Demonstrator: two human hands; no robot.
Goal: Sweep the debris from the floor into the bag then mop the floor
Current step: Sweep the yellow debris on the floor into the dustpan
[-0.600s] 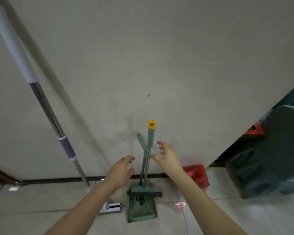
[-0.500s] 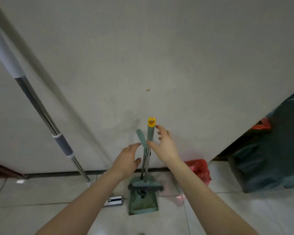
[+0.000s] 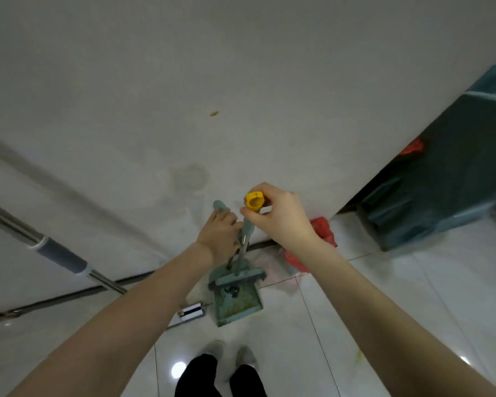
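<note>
Two slim metal handles rise from the scuffed green dustpan (image 3: 236, 303) standing on glossy tiles by the wall. My right hand (image 3: 281, 217) pinches the broom's yellow cap (image 3: 254, 199); my left hand (image 3: 219, 234) wraps the dustpan's green grip (image 3: 220, 204)

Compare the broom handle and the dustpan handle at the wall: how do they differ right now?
The broom handle ends in a yellow cap; the dustpan handle ends in a plain green grip. The broom handle's top stands higher than the dustpan handle's. The right hand grips the broom handle, the left hand the dustpan handle. Both are green-gripped and rise from the dustpan.
</note>
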